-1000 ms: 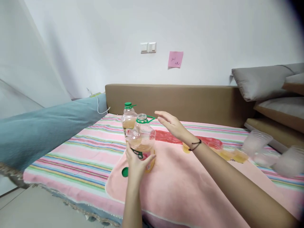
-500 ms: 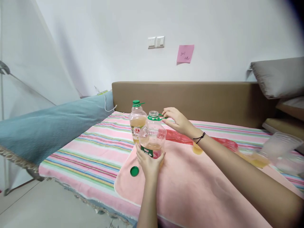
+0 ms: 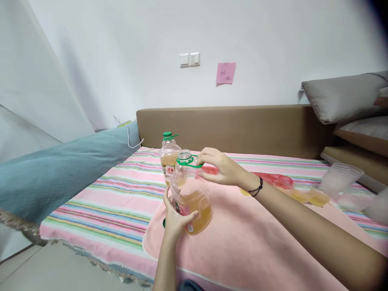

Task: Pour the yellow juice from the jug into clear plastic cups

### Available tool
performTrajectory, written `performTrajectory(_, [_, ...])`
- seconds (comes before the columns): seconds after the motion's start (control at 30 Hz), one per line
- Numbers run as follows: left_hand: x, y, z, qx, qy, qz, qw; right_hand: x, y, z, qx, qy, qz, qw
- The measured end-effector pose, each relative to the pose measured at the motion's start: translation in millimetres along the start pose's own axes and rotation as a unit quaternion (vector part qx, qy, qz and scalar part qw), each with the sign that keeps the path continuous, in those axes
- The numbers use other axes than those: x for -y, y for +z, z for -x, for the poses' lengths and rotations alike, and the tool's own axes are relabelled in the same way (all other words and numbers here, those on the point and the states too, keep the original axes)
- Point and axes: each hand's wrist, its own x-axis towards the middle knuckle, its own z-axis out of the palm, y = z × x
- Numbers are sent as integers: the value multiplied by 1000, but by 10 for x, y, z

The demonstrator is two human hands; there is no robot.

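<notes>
An uncapped clear plastic bottle [image 3: 195,202] with yellowish liquid in its lower part tilts a little to the left over the pink mat [image 3: 236,242]. My left hand [image 3: 177,216] is wrapped round its lower left side, thumb across the front. At the neck, my right hand [image 3: 215,165] has its fingers closed on the green ring handle [image 3: 194,165]. Behind and to the left stands a second bottle [image 3: 169,157] with a green cap on and similar liquid. A loose green cap [image 3: 164,222] lies mostly hidden behind my left hand.
Red plastic packaging [image 3: 266,178] lies behind my right forearm. Clear plastic containers [image 3: 341,178] and a yellow-labelled packet [image 3: 312,197] are at the right. Grey cushions [image 3: 345,95] are stacked at the far right. A brown headboard [image 3: 230,131] runs along the wall.
The held bottle has tilted to the left and turned, its label now facing left. Both hands have moved with it, and my left hand now covers most of the loose cap. The view has shifted slightly.
</notes>
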Motion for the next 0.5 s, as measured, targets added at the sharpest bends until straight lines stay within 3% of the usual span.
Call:
performTrajectory(0.3, [-7, -134, 3, 90, 23, -30, 995, 197, 208, 426, -135, 39, -41, 989])
performTrajectory(0.5, [-45, -210, 15, 157, 28, 3, 987, 149, 257, 651, -151, 57, -41, 986])
